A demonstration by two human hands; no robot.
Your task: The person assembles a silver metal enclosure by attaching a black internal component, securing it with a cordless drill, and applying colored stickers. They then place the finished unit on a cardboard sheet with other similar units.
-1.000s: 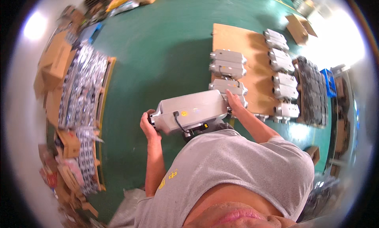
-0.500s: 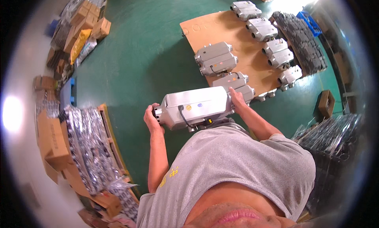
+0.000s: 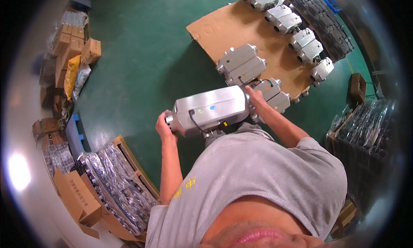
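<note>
Between my hands is a silver air heater (image 3: 211, 106), a long metal box with bevelled edges, a short black cable and small round stickers. It is held level in front of my waist, off the ground. My left hand (image 3: 164, 126) is closed around its narrow, vented left end. At the opposite end my right hand (image 3: 257, 99) grips the heater, with some fingers hidden behind it. Just beyond my right hand, a pair of similar heaters (image 3: 275, 99) sits at the near corner of a cardboard-topped surface (image 3: 219, 29), with another pair (image 3: 243, 65) behind it.
More silver heaters (image 3: 284, 20) line the right side of the cardboard. Dark grey parts (image 3: 320, 26) are stacked beyond. Plastic-wrapped stacks stand at left (image 3: 116, 179) and right (image 3: 365, 132). Cartons (image 3: 71, 46) and a yellow bag (image 3: 72, 78) lie far left on the green floor (image 3: 129, 46).
The view has turned slightly, so the surroundings shift in the picture. The heater stays in both hands, and its right end is now nearer the heaters at the cardboard's near corner.
</note>
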